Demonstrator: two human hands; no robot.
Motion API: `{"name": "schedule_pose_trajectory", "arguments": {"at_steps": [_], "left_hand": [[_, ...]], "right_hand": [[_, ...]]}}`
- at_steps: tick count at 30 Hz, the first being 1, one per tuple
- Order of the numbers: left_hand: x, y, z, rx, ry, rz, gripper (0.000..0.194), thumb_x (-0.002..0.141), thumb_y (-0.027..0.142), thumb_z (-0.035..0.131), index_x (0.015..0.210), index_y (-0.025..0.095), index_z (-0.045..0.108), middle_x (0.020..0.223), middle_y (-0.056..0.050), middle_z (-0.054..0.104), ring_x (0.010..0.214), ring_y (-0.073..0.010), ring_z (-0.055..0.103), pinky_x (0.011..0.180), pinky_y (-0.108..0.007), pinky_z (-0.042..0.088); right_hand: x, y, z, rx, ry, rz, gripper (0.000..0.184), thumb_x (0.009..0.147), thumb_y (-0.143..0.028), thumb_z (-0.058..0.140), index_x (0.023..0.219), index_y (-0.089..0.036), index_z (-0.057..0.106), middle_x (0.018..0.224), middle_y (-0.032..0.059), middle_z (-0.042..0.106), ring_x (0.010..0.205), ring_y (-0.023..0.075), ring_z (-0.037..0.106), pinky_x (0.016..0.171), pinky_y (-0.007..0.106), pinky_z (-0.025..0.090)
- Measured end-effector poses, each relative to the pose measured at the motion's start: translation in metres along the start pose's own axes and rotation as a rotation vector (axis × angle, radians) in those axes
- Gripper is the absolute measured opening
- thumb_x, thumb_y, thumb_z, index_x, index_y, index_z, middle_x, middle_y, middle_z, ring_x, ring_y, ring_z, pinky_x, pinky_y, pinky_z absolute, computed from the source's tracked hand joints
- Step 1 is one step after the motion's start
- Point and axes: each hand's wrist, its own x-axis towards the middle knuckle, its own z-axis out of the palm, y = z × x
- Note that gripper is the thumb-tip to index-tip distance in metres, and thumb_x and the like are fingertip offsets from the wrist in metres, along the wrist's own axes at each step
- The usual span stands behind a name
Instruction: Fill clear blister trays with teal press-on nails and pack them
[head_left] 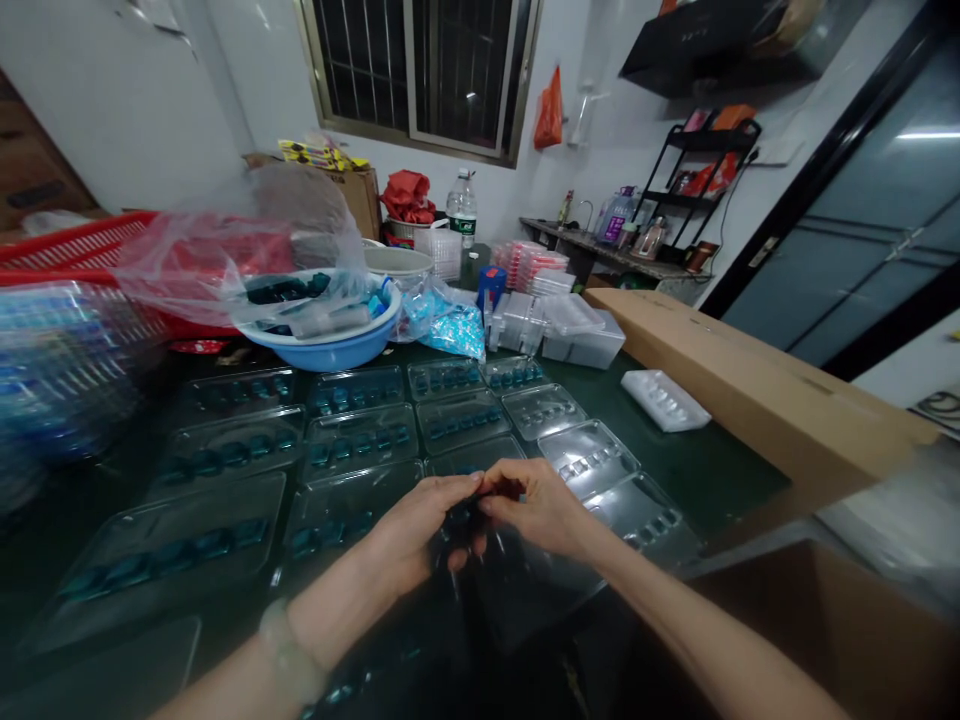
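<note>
- The left hand (409, 525) curls its fingers around a small dark piece (461, 515), too blurred to identify, above the green counter (720, 465).
- The right hand (544, 505) brings its bent fingers against the left fingertips; whether they grip the piece, I cannot tell.
- Clear trays (360, 385) lie in rows around the hands, many holding a line of teal pieces (234, 453).
- A blue basin (337, 350) contains dark teal items (289, 289), partly under plastic film (262, 215).
- Beside it, a clear bag (454, 325) holds light-blue bits.
</note>
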Motion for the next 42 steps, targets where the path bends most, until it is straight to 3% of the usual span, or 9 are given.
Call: {"name": "schedule_pose_trajectory", "arguments": {"at_steps": [6,11,15,20,25,29,34,42], "left_hand": [[-0.009,0.006,0.003,0.141,-0.085,-0.006,0.034,0.077,0.044,0.049,0.075,0.011,0.059,0.066,-0.007,0.057,0.042,-0.0078,0.046,0.030,-0.016,0.022],[-0.019,0.006,-0.015,0.183,-0.198,-0.103,0.022,0.076,0.034,0.055,0.079,0.012,0.058,0.056,-0.001,0.051,0.037,-0.0053,0.038,0.029,-0.017,0.013],[-0.020,0.005,-0.025,0.087,-0.095,-0.038,0.023,0.078,0.034,0.052,0.087,0.013,0.058,0.057,0.001,0.047,0.039,-0.0044,0.037,0.031,-0.017,0.013],[-0.014,0.010,-0.004,0.102,-0.072,0.061,0.032,0.079,0.040,0.049,0.101,0.018,0.053,0.074,-0.005,0.057,0.041,-0.0064,0.043,0.030,-0.016,0.017],[-0.006,0.004,0.004,0.161,0.122,0.163,0.026,0.075,0.038,0.056,0.082,0.012,0.056,0.065,-0.003,0.056,0.043,-0.0058,0.043,0.032,-0.015,0.024],[0.000,-0.002,0.001,0.035,0.192,0.141,0.022,0.074,0.033,0.058,0.074,0.012,0.053,0.059,-0.001,0.053,0.042,-0.0045,0.040,0.033,-0.015,0.025],[-0.003,0.002,0.001,-0.081,0.187,0.117,0.016,0.072,0.025,0.060,0.072,0.012,0.051,0.054,0.001,0.049,0.041,-0.0043,0.038,0.033,-0.014,0.024],[-0.010,0.012,0.002,-0.256,0.152,0.152,0.013,0.075,0.020,0.059,0.071,0.013,0.049,0.061,0.000,0.049,0.044,-0.0038,0.038,0.034,-0.013,0.024]], "right_hand": [[-0.005,-0.002,0.002,0.166,0.002,0.082,0.007,0.069,-0.014,0.054,0.073,-0.018,0.057,0.061,-0.0030,0.057,0.056,0.0100,0.055,0.051,0.021,0.040],[-0.009,0.002,-0.024,0.408,0.039,0.183,0.003,0.064,-0.014,0.058,0.067,-0.015,0.057,0.051,-0.0060,0.048,0.039,0.0039,0.039,0.038,0.017,0.028],[-0.013,0.008,-0.036,0.609,0.090,0.231,0.009,0.066,-0.020,0.063,0.071,-0.016,0.057,0.053,-0.0054,0.049,0.040,0.0052,0.042,0.040,0.019,0.032],[-0.006,0.009,-0.016,0.586,0.076,0.197,0.012,0.066,-0.022,0.065,0.073,-0.015,0.059,0.058,-0.0036,0.052,0.043,0.0048,0.043,0.042,0.019,0.032],[0.002,0.007,-0.002,0.649,0.105,0.222,0.009,0.064,-0.019,0.064,0.068,-0.015,0.057,0.050,-0.0052,0.050,0.038,0.0048,0.041,0.038,0.018,0.029],[-0.001,0.007,0.007,0.725,0.222,0.260,0.007,0.062,-0.017,0.063,0.065,-0.015,0.057,0.044,-0.0059,0.047,0.037,0.0047,0.039,0.037,0.017,0.027],[-0.008,0.007,0.011,0.911,0.299,0.296,0.007,0.061,-0.015,0.063,0.064,-0.014,0.056,0.045,-0.0054,0.045,0.042,0.0050,0.038,0.037,0.016,0.026],[-0.008,-0.004,0.016,1.026,0.283,0.237,0.006,0.065,-0.012,0.060,0.067,-0.015,0.055,0.049,-0.0051,0.042,0.046,0.0055,0.038,0.039,0.017,0.026]]}}
